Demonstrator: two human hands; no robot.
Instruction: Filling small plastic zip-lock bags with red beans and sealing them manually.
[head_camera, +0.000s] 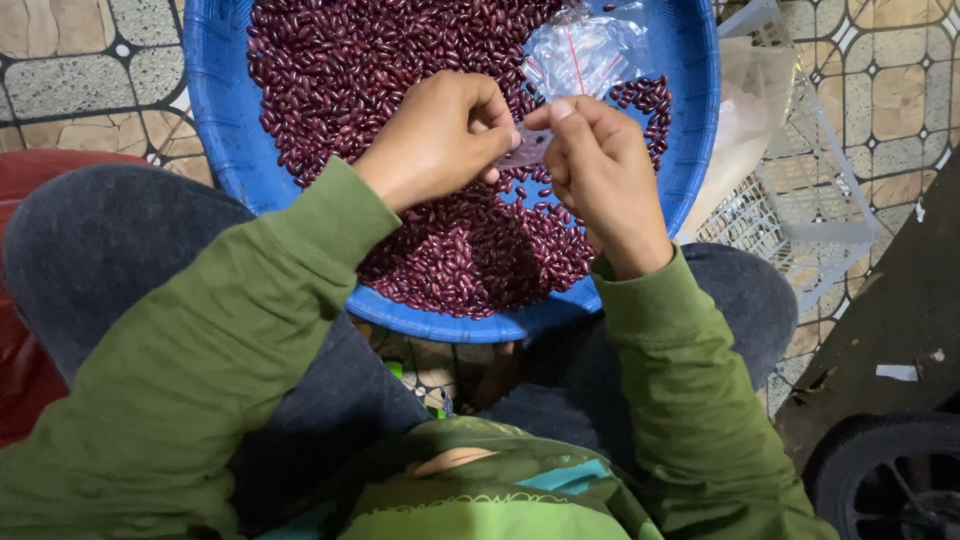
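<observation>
Fingertips of the left hand (435, 135) and right hand (600, 170) pinch a clear plastic bag's (580, 55) mouth between them; the bag extends away over red kidney beans (400, 60) in the blue basin (690, 120).

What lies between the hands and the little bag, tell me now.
Nothing visible. The left hand and right hand both pinch the small clear bag directly with their fingertips, above the beans in the blue basin. A larger clear bag lies beyond, out of the way.
</observation>
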